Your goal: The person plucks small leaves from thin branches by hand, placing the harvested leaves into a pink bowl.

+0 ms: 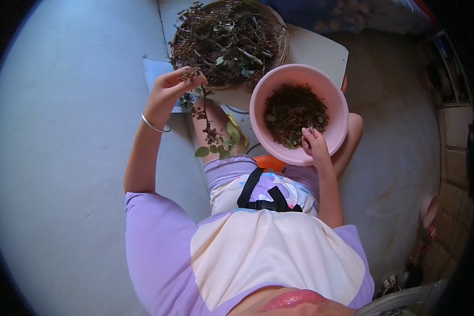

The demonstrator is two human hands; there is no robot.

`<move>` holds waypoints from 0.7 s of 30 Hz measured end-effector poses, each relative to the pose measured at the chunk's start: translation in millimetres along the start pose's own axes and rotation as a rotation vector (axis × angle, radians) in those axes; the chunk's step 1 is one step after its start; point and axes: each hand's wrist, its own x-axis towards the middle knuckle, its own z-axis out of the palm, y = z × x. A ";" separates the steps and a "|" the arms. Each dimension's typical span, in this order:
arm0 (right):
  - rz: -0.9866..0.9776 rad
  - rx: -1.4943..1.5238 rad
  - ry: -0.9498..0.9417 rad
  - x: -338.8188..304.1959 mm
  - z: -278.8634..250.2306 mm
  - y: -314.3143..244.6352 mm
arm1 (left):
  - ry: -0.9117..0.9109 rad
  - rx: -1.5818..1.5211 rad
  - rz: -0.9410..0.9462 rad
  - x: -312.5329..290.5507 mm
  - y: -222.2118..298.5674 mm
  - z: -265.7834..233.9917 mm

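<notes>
My left hand [176, 89] is raised beside the near left rim of the round woven basket [285, 45]. Its fingers pinch a thin twig [209, 124] that hangs down over my left leg, with small dark red berry clusters and green leaves. Heaped in the basket are similar berry-bearing twigs [229, 45]. My right hand [314, 142] is closed over the near side of a pink basin [262, 89]. A small dark pointed thing shows at its fingertips, too small to name. Loose dark berries and leaf bits [295, 110] cover the basin's bottom.
Basket and basin rest around a pale board [321, 52]. A white sheet-like thing [155, 68] lies left of the basket. Something orange [269, 163] shows between my legs. Stacked cartons [455, 126] line the right edge, near a pink slipper-like thing [429, 210].
</notes>
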 end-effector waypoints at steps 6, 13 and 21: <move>-0.005 -0.009 0.006 0.0 7.5 -5.0 | -0.059 0.001 0.068 14.9 -6.9 23.6; -0.068 0.025 0.023 -5.6 18.8 -28.6 | 0.041 -0.219 0.056 19.1 -34.9 67.2; -0.204 -0.035 0.062 -3.8 32.5 -54.8 | 0.105 -0.506 0.040 11.7 -64.4 116.1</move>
